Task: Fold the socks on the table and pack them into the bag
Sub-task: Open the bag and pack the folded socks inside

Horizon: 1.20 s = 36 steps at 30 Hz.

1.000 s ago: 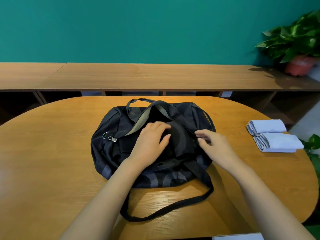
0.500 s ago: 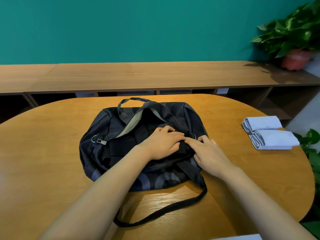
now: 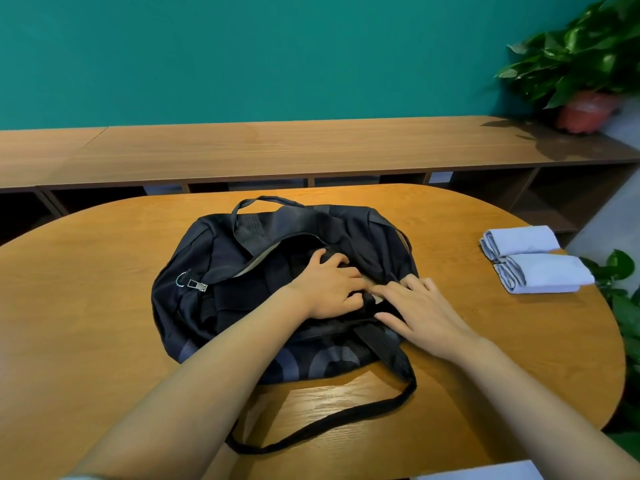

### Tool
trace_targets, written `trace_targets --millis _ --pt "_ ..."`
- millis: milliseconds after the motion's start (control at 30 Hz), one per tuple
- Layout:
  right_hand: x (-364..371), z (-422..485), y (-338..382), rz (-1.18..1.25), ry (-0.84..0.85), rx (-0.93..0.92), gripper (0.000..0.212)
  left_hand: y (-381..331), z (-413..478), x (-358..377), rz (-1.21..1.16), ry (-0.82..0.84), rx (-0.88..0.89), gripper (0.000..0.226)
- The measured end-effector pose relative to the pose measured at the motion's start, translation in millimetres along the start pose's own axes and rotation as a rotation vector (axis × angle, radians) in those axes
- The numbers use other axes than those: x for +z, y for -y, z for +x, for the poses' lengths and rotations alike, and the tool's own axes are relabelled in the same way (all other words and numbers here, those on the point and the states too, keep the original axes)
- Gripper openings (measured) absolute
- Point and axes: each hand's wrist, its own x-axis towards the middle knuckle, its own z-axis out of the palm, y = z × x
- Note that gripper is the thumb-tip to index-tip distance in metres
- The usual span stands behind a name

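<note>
A dark navy duffel bag (image 3: 221,299) lies on the oval wooden table (image 3: 86,323), its zipper partly open with a silver pull (image 3: 195,284) at the left end. My left hand (image 3: 329,287) grips the dark fabric at the bag's opening, fingers curled over the edge. My right hand (image 3: 422,310) lies on the bag's right side, its fingertips meeting the left hand at the opening. Whether it pinches the fabric I cannot tell. Two folded pale blue sock bundles (image 3: 535,259) lie side by side near the table's right edge, apart from both hands.
The bag's black shoulder strap (image 3: 329,422) loops over the table toward me. A long wooden bench shelf (image 3: 277,150) runs behind the table under a teal wall. A potted plant (image 3: 585,77) stands at its right end, more leaves (image 3: 623,306) beside the table.
My two hands have come together at the bag's opening. The right hand slid left onto the bag, and the left hand shifted right and closed on the fabric.
</note>
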Motion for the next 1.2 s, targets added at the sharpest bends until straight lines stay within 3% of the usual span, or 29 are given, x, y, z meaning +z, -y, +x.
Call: trace_targets --millis 200,300,367,433,500,600,667,767,867,967,1033,1067,1133,1200 --pt "-11 -24 -30 -0.068 -0.083 0.059 0.033 29 -31 3 -0.015 0.025 0.024 0.069" --pt "-12 -24 -26 -0.104 -0.043 0.058 0.034 23 -40 -1 0.005 0.023 0.016 0.045" --pt "-14 -22 -23 -0.085 -0.036 0.068 0.042 15 -47 -7 -0.04 -0.139 0.054 0.04" --pt "-20 -20 -20 0.0 -0.099 0.058 0.051 14 -52 -17 -0.075 -0.436 0.136 0.034" --pt "-27 -14 -15 0.101 -0.205 0.065 0.057 25 -51 -21 0.022 -0.622 0.136 0.028" --pt "-37 9 -4 0.077 -0.374 0.135 0.043 47 -43 -28 0.159 -0.529 -0.076 0.05" --pt "-40 32 5 -0.042 -0.369 0.176 0.043 57 -39 -32 0.176 -0.506 -0.106 0.053" --pt "-37 62 10 -0.077 -0.23 0.267 0.051 67 -36 -43 -0.028 -0.565 -0.172 0.037" --pt "-38 77 -6 0.271 -0.31 0.34 0.028 85 -31 -63 -0.433 -0.67 -0.352 0.011" --pt "-48 88 -27 0.721 -0.365 0.431 0.018 104 -24 -84 -0.813 -0.497 -0.502 0.015" --pt "-51 94 -38 0.944 -0.286 0.494 0.015 111 -23 -91 -0.988 -0.307 -0.577 0.019" --pt "-51 97 -43 1.037 -0.242 0.522 0.023 115 -23 -92 -1.042 -0.2 -0.606 0.023" --pt "-47 104 -50 1.16 -0.171 0.592 0.04 118 -20 -87 -1.084 -0.056 -0.631 0.033" --pt "-42 112 -47 1.086 -0.154 0.637 0.045 117 -12 -82 -0.918 -0.092 -0.641 0.044"
